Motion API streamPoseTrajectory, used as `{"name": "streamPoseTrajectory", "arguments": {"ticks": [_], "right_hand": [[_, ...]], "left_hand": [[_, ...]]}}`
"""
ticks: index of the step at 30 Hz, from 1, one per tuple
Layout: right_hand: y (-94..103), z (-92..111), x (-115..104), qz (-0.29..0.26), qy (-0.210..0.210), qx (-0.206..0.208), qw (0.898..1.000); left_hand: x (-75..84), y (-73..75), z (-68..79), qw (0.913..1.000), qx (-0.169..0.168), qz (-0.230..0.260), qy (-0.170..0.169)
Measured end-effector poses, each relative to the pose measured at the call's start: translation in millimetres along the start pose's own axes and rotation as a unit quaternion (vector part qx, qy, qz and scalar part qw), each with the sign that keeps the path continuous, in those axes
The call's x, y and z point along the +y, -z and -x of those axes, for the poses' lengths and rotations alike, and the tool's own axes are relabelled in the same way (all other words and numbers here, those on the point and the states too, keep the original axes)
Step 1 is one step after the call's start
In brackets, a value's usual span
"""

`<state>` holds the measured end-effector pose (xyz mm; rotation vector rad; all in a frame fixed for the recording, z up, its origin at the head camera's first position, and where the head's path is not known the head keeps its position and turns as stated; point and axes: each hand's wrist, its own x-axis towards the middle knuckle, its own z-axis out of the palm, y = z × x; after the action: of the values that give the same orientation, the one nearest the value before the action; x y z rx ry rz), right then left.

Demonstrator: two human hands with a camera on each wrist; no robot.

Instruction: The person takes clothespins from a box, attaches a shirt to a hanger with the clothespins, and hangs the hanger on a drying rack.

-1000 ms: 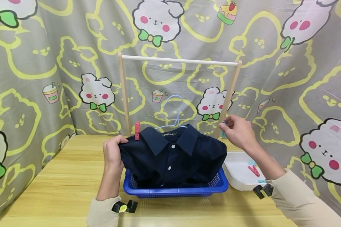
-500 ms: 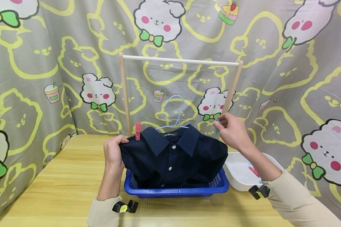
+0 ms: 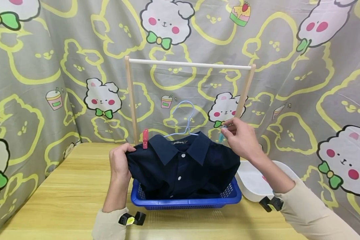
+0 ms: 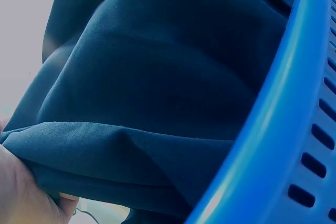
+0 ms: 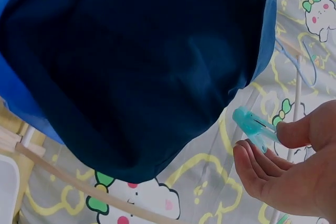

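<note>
A navy collared shirt [image 3: 168,173] with white buttons is on a light-blue wire hanger [image 3: 188,116], its lower part bunched in a blue plastic basket [image 3: 186,202]. A red clothespin [image 3: 145,139] is clipped at the shoulder on the left side of the picture. My left hand [image 3: 120,163] grips the sleeve end of that shoulder. In my right hand [image 3: 243,138], thumb and fingers pinch a teal clothespin [image 5: 254,127] by its handles. Its nose points toward the opposite shoulder, with a small gap to the cloth in the right wrist view.
Behind the basket stands a wooden rack with a white rail [image 3: 189,64]. A white tray [image 3: 252,186] at the right holds clothespins, partly hidden by my right forearm. A patterned curtain [image 3: 174,33] closes off the back and sides of the wooden table [image 3: 69,186].
My right hand has moved left with the teal clothespin, from beside the rack's right post to just above the shirt's shoulder. The left hand and shirt have stayed put.
</note>
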<state>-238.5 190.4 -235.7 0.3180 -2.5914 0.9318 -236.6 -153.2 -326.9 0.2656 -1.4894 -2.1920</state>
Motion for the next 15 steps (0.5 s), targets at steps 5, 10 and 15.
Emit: {"name": "streamPoseTrajectory", "arguments": {"ticks": [5,10,15], "right_hand": [[-1.7,3.6,-5.7,-0.012,0.005,0.005,1.000],[-3.4,5.4,-9.3,-0.020,0.019,0.017,0.999],[-6.0,6.2,-9.1,-0.027,0.032,0.027,0.999]], "left_hand": [[0.4,0.4,0.3,1.0000,0.000,-0.002,0.002],[1.7,0.2,0.8,1.0000,0.000,0.004,0.003],[4.0,0.7,1.9,1.0000,-0.002,0.007,0.001]]}}
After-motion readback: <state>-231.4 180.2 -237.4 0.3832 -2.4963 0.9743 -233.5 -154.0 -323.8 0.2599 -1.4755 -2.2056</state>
